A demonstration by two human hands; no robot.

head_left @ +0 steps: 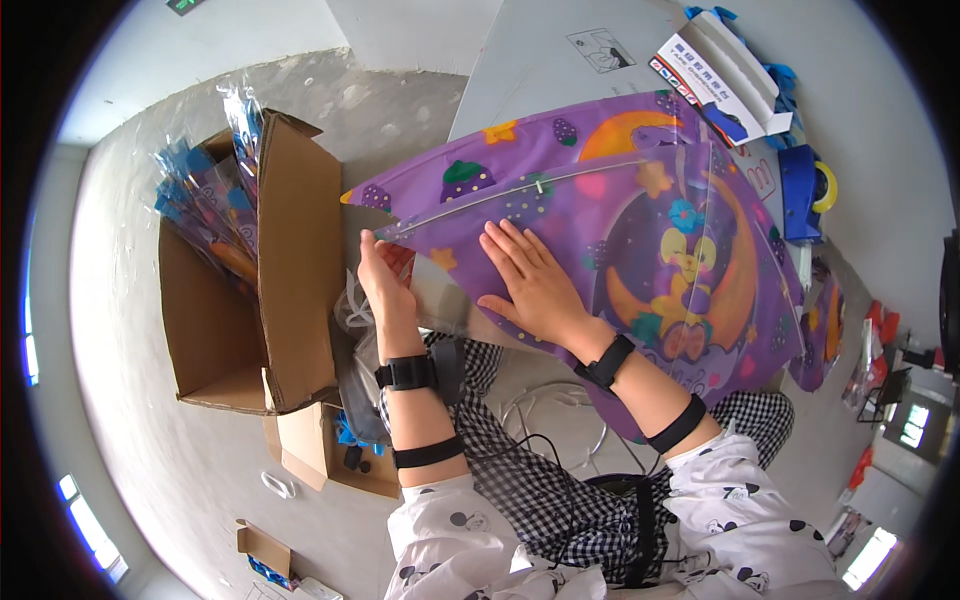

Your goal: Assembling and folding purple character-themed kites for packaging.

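Observation:
A purple kite [630, 190] printed with moons, stars and a cartoon animal lies across the grey table's near edge and my lap. A thin pale rod [540, 187] with a small white clip runs along one side of it. My left hand [386, 282] is at the kite's left tip, thumb up beside the corner, with its other fingers partly hidden by the see-through fabric. Flat on the kite, to the right of that, rests my right hand [532, 283], its fingers stretched out and holding nothing. Part of the sheet hangs below the table edge over my checkered trousers.
A tall cardboard box [300, 270] with plastic-wrapped packs [215, 195] stands at the left. On the table [540, 60] are an opened white carton [722, 75] and a blue tape dispenser [800, 190]. A smaller box [305, 440] sits on the floor. Cables hang near my lap.

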